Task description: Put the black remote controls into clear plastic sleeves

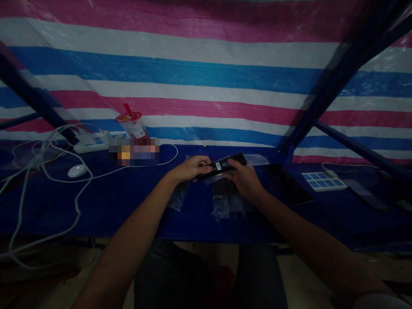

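A flat black rectangular piece point(221, 166) with a small white label is held between both hands above the blue table. Its exact kind does not show. My left hand point(194, 168) grips its left end, thumb on top, with a ring on one finger. At the right end, my right hand point(243, 175) is closed on it with the thumb pressed on the upper face. Clear plastic film shows along the piece's lower edge. Clear plastic bags point(225, 201) lie on the table under the hands, and another bag point(178, 199) is below my left hand.
To the right lie a dark tablet-like slab point(288, 182), a white power strip point(323, 182) and a phone-like slab point(365, 194). On the left are tangled white cables point(45, 171), a white mouse point(77, 171) and a lidded cup point(133, 126). Blue posts point(322, 98) and a striped sheet point(206, 77) stand behind.
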A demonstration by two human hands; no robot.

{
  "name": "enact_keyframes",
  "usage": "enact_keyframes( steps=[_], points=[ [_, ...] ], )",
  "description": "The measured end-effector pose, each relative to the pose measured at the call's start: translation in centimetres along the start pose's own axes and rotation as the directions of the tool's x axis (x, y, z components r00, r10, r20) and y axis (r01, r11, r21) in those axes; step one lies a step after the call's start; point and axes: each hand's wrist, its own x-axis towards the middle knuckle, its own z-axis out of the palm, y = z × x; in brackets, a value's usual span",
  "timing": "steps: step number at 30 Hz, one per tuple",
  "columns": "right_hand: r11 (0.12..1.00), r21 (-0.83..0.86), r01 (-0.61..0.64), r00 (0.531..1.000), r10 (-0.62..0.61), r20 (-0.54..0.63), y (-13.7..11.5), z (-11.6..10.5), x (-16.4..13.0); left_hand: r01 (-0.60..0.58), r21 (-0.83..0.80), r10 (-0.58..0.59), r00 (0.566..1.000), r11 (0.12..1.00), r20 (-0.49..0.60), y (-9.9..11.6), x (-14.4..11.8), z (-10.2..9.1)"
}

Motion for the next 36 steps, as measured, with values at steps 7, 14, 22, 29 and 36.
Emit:
enact_keyframes(
  steps=[7,14,22,29,36],
  points=[
    [1.000,0.000,0.007,1.000,-0.007,-0.029,0.1,-0.3,0.3,0.014,0.021,-0.014,1.000,1.000,-0.003,0.1,0.0,0.1],
    [1.000,0.027,-0.008,0.995,0.010,-0.095,0.2,-0.8,1.0,-0.114,0.293,0.164,0.975,0.949,-0.152,-0.7,0.6,0.3],
    [0.999,0.032,-0.003,0.994,0.006,-0.108,0.2,-0.7,1.0,-0.132,0.698,0.287,0.952,0.704,-0.109,-0.5,0.2,0.0],
    [0.999,0.042,0.013,0.993,-0.008,-0.116,0.0,-1.0,1.4,-0.162,0.478,0.280,0.942,0.863,-0.186,-0.4,-0.1,-0.5],
    [0.998,0.059,-0.001,0.991,0.009,-0.130,-0.4,-1.1,1.6,-0.106,0.309,0.196,0.941,0.945,-0.277,-1.1,0.3,-1.3]
  ],
)
